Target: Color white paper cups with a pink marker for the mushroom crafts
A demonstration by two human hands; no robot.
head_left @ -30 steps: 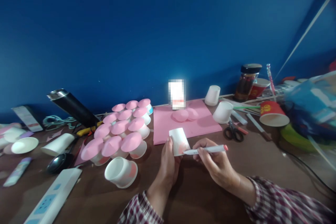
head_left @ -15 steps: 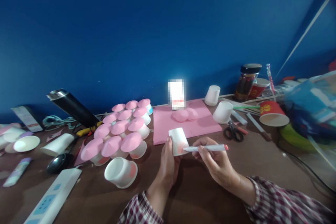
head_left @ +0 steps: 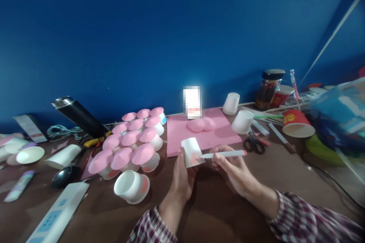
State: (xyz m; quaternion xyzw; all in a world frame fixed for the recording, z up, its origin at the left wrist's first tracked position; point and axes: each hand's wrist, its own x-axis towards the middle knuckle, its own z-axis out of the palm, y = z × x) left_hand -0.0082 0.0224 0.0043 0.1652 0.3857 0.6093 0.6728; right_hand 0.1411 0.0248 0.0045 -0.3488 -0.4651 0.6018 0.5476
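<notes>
My left hand (head_left: 182,176) is closed round a small white paper cup (head_left: 190,148), which it holds tilted above the brown table. Pink-orange colouring shows low on the cup's side. Between the fingers of my right hand (head_left: 232,167) is a white marker (head_left: 226,154) with a red end; its tip meets or nearly meets the coloured patch. Beyond the cup, pink paper (head_left: 211,140) lies flat, bearing pink paper discs (head_left: 196,125). To the left stand several cups topped with pink paper cones (head_left: 142,154), and an uncovered cup (head_left: 131,186) sits in front of them.
Two upturned white cups (head_left: 242,122) stand at the right, beside black-handled scissors (head_left: 253,145) and loose markers (head_left: 281,137). A red paper cup (head_left: 298,123) lies farther right. On the left are a black flask (head_left: 82,115), a power strip (head_left: 58,212) and a glue stick (head_left: 19,186).
The held cup has shifted slightly left and up. My right hand and the marker have risen a little, and the marker lies at a flatter angle.
</notes>
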